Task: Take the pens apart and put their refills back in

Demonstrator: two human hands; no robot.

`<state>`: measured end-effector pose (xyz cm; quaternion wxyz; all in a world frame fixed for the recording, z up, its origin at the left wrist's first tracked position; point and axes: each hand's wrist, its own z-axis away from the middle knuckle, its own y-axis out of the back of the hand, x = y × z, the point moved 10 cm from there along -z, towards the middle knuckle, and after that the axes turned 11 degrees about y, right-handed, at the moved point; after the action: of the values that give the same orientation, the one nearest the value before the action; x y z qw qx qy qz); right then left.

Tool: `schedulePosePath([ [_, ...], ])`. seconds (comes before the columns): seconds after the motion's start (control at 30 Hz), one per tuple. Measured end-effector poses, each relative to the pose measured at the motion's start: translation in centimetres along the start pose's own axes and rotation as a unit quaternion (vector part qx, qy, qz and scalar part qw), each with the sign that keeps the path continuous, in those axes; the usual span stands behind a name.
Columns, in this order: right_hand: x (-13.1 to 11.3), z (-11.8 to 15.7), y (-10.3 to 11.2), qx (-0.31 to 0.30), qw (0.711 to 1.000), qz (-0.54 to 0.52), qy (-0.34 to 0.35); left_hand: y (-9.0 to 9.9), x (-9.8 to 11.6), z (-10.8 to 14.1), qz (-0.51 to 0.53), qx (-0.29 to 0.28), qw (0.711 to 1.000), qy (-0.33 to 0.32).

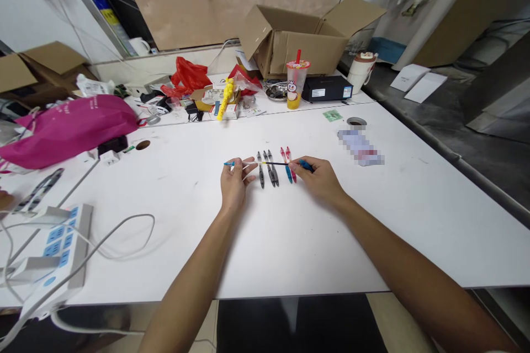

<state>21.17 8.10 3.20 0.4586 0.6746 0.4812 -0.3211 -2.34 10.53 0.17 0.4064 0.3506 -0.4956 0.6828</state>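
My left hand (235, 185) is closed on a clear pen barrel with a blue end (229, 164), its other fingers partly spread. My right hand (321, 179) pinches a dark ink refill (276, 164), and a blue pen part (306, 165) shows at the same hand. The refill runs level between both hands, its yellowish end at the barrel; whether it is inside the barrel I cannot tell. Beneath it on the white table lie several black pens (260, 176) in a row, pink pens (294, 175) and a blue pen piece (289, 174).
A power strip (85, 242) with looping cables sits at the left. Along the back are a magenta bag (78, 127), a drink cup (296, 88), an open cardboard box (306, 47) and a black box (327, 89). A blurred packet (361, 147) and tape roll (356, 121) lie right.
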Motion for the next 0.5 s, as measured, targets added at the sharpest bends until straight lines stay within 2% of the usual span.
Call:
schedulePosePath([
  [0.23, -0.2, -0.1, -0.2, -0.018, 1.0, 0.007, 0.008, -0.3, -0.1, 0.0, 0.01, -0.011, 1.0, 0.001],
  [0.3, 0.0, 0.0, -0.5, -0.027, 1.0, 0.008, 0.002, -1.2, -0.8, 0.3, 0.006, -0.036, 0.999, 0.012],
  [0.4, 0.3, 0.4, -1.5, -0.051, 0.999, 0.005, -0.014, -3.2, -2.1, 0.8, -0.016, -0.107, 0.993, 0.046],
  [0.5, 0.2, 0.5, -2.0, -0.073, 0.997, -0.011, -0.008, -3.5, -2.3, 0.9, -0.013, -0.115, 0.992, 0.045],
])
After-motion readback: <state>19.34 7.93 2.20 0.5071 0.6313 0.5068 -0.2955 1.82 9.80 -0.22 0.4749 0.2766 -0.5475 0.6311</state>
